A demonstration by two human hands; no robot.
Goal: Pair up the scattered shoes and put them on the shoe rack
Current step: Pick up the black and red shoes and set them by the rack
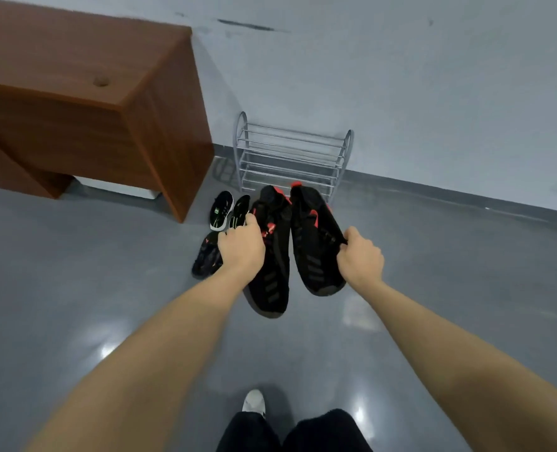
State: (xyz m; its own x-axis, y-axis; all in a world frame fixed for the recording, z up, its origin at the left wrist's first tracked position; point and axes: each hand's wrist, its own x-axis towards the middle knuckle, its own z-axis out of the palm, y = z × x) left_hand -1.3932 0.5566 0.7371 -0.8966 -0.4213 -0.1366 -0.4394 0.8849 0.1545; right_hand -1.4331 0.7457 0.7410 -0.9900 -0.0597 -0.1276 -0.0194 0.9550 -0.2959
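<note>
My left hand grips a large black sneaker with red accents, held above the floor with its toe toward me. My right hand grips the matching black-and-red sneaker beside it. Ahead stands a silver metal shoe rack against the wall, its shelves bare. On the floor to the left lie two small black sneakers with white soles side by side. A dark shoe with reddish marks lies nearer, partly hidden behind my left hand.
A brown wooden desk stands at the left, its side panel close to the rack. The grey floor stretches around me. My own feet and dark trousers show at the bottom.
</note>
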